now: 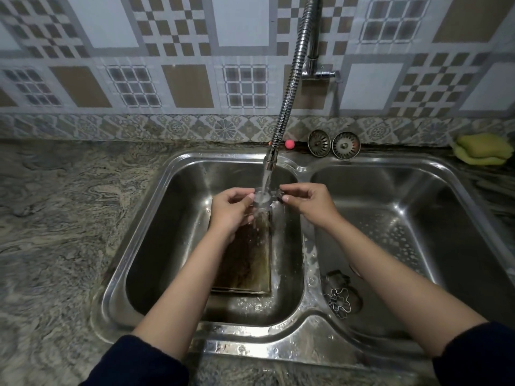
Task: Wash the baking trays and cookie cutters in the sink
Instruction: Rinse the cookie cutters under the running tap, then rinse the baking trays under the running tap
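On the swirled stone table (55, 218), one steel double sink (303, 274) holds one dark, stained rectangular baking tray (248, 260) flat in its left basin. Above it, the left hand (231, 210) and right hand (309, 203) pinch one small round metal cookie cutter (263, 198) with their fingers under water from one ribbed hose tap (292, 79). Two or three wire-thin cookie cutters (338, 298) lie in the right basin; two round strainers (333, 144) and one yellow-green sponge (483, 149) sit behind.

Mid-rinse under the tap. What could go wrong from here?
1. The cookie cutter is only pinched between the left hand and right hand under running water; it may slip onto the baking tray below.
2. Cutters sit over the right basin's drain and might block it.
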The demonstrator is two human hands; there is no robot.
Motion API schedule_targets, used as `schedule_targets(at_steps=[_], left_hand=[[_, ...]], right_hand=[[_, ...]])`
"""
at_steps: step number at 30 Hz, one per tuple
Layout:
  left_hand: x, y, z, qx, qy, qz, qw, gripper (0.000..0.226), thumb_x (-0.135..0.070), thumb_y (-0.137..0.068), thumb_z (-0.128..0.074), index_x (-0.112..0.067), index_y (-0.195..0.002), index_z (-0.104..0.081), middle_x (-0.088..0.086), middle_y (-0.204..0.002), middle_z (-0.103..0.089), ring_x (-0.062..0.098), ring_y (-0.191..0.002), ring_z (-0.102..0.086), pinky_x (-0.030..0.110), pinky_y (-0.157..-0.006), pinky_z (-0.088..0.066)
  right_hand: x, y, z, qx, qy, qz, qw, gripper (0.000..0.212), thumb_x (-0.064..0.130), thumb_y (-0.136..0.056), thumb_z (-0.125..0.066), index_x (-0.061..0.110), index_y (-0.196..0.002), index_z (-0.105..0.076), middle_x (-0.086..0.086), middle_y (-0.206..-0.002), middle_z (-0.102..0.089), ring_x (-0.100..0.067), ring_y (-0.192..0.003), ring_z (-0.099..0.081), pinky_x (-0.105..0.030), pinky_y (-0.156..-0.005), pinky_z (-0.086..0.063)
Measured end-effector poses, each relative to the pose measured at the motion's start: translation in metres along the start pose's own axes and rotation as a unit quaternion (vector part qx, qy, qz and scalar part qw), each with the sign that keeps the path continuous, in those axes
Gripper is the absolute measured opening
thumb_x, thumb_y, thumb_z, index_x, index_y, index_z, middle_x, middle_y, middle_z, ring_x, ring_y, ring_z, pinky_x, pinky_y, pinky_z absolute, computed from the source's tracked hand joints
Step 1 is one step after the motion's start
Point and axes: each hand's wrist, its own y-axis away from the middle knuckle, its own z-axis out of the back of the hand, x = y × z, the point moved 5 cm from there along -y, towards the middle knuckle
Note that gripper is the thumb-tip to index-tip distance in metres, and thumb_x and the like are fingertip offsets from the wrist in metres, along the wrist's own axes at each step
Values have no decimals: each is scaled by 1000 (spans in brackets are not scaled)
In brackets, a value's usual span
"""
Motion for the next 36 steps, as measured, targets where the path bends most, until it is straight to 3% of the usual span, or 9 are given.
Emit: schedule_targets(at_steps=[4, 10, 16, 19, 22, 25, 30, 34, 36], left_hand=[[2, 2, 12, -13, -9, -3, 1000, 13, -6, -90, -59, -9, -99, -68, 4, -85, -67, 17, -72, -64, 19, -54, -53], [10, -2, 46, -43, -20, -4, 999, 14, -9, -89, -61, -16, -96, -70, 6, -95, -70, 20, -81, -68, 29, -66, -56], [37, -14, 79, -78, -84, -16, 993, 8, -19, -88, -64, -22, -89, -71, 2, -99, -71, 20, -97, -67, 43, -91, -53], [66, -17, 85, -82, -160, 26, 983, 9, -14, -88, -63, -17, -95, -69, 5, -109, -67, 21, -107, -60, 39, -99, -46], [95, -21, 89, -54, -251, 88, 962, 24, -12, -88, -64, -10, -112, -64, 5, -112, -61, 20, -108, -56, 33, -96, -44], [118, -25, 97, -9, -350, 137, 927, 30, -16, -85, -66, -11, -115, -62, 6, -117, -61, 23, -110, -56, 35, -96, -45], [124, -27, 103, -15, -437, 119, 891, 25, -7, -82, -66, -8, -107, -64, 11, -109, -64, 27, -106, -59, 32, -88, -45], [112, -26, 101, -43, -490, 64, 868, 16, -2, -81, -65, -7, -95, -68, 12, -98, -68, 27, -96, -63, 32, -78, -50], [107, -24, 98, -44, -520, 44, 852, 11, -5, -82, -64, -10, -91, -67, 10, -92, -69, 25, -88, -65, 33, -75, -54]], right_hand=[[3, 1, -11, 13, 3, -1, 1000, 31, -5, -80, -69, 2, -110, -67, -6, -94, -69, 6, -74, -64, -12, -76, -51], [2, -3, -41, 44, 15, 5, 999, 26, 3, -79, -73, 11, -103, -71, -7, -102, -71, -14, -91, -67, -31, -89, -53], [10, -3, -35, 22, -3, -8, 1000, 25, 3, -80, -72, 11, -103, -70, -6, -100, -71, -12, -86, -67, -30, -87, -54], [17, 7, -2, -19, -3, -5, 1000, 29, 2, -81, -71, 8, -109, -68, -6, -95, -71, -1, -76, -65, -17, -77, -53], [14, 28, 41, -51, 23, -4, 998, 30, 2, -81, -70, 3, -111, -67, 2, -88, -69, 5, -71, -63, -10, -73, -51], [-2, 57, 81, -64, 86, -28, 994, 31, 0, -80, -71, 7, -110, -67, -1, -93, -69, 11, -71, -62, -6, -73, -48], [-60, 103, 127, -89, 158, -123, 976, 30, 2, -78, -73, 15, -105, -69, -2, -90, -69, 14, -67, -61, -1, -67, -45], [-118, 122, 122, -10, 225, -215, 950, 22, -4, -75, -73, 6, -94, -73, -6, -79, -72, 7, -58, -60, -16, -69, -51], [-134, 126, 106, 47, 274, -238, 931, 22, -5, -76, -72, 16, -79, -74, 5, -67, -69, 0, -59, -60, -27, -72, -51]])
